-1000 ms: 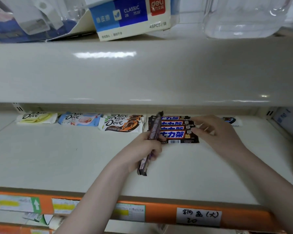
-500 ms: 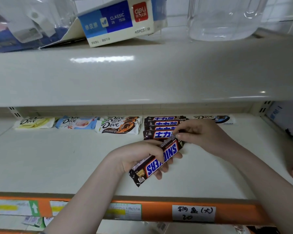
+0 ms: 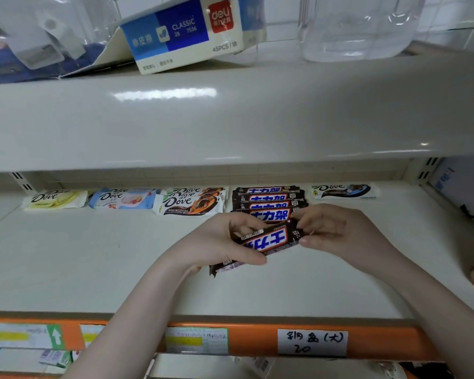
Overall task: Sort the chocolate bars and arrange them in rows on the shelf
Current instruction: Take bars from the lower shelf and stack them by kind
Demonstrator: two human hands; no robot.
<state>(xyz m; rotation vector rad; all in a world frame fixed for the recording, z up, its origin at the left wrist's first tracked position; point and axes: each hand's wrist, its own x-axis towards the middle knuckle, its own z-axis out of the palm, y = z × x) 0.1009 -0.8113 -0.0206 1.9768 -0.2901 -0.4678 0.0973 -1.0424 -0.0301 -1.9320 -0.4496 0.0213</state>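
Note:
A dark Snickers bar [image 3: 268,239] is held above the cream shelf [image 3: 93,263], tilted, with its Chinese lettering upside down. My left hand [image 3: 225,242] grips its lower left part and my right hand [image 3: 331,231] pinches its right end. Just behind lies a row of several Snickers bars [image 3: 268,201], overlapping front to back. Along the back of the shelf lie a yellow Dove bar [image 3: 55,199], a blue Dove bar [image 3: 123,199], a short stack of brown Dove bars [image 3: 189,205] and one white-and-dark Dove bar [image 3: 342,191] to the right.
The upper shelf [image 3: 230,119] overhangs close above and carries a blue-and-white Deli box [image 3: 184,34] and a clear plastic jug [image 3: 359,26]. An orange front rail [image 3: 252,343] with price labels edges the shelf. Metal brackets stand at both sides.
The bar has been turned over in my hands: the English Snickers face showed half a second ago, now the Chinese face shows. Both hands lifted it slightly toward the row.

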